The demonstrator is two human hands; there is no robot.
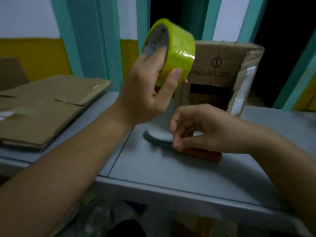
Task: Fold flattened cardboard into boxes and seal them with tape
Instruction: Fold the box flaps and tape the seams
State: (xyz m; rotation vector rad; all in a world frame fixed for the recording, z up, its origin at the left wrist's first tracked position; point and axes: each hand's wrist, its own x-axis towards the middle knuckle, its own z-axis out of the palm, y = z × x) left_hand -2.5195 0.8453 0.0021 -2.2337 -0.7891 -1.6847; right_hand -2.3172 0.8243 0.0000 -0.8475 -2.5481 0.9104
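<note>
Sealing step judged in hand: roll [179,52] is gripped aloft by left hand [147,94], fingers in core, thumb outside, before the upright box [222,65]; right hand [205,127] is curled over a cutter [158,140] on the table [171,170], hold not discernible; tape end must be freed next.

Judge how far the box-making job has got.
Done: one box stands folded at the back, an opening still showing. In hand: left hand holds the tape roll; right hand is at the knife. Left: sealing it, then the flat cardboard stack.
</note>
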